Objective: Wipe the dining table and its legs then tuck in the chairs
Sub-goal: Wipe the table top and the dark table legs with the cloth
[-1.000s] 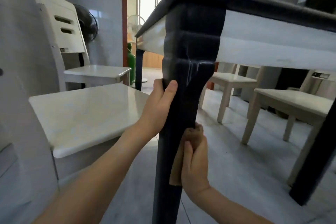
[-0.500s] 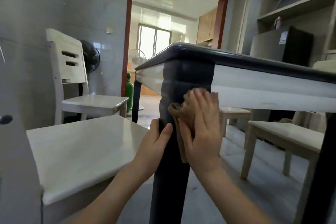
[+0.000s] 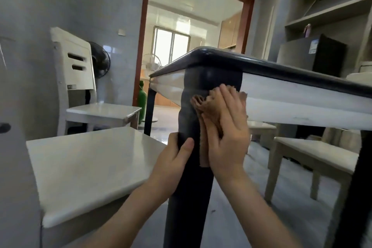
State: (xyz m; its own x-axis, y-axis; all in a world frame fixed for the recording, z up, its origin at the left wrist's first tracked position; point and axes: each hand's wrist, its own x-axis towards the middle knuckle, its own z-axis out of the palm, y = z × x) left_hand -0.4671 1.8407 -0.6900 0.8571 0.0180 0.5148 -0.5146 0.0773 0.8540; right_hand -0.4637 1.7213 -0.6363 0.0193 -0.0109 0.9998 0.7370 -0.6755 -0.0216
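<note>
My left hand [image 3: 171,163] grasps the glossy rounded table leg [image 3: 187,217]; my flat right hand [image 3: 227,139] presses a crumpled brown cloth [image 3: 198,104] on it.

Clearance around the near bench leg [image 3: 189,187]
Left side: the near chair seat [image 3: 90,167] stands just beside the bench leg; the left hand [image 3: 173,161] fills the narrow gap between them. Right side: open floor [image 3: 258,165] runs beneath the bench apron [image 3: 302,104] as far as a second chair [image 3: 314,157] and another dark leg [image 3: 354,197], well apart. The apron limits headroom above.
</note>
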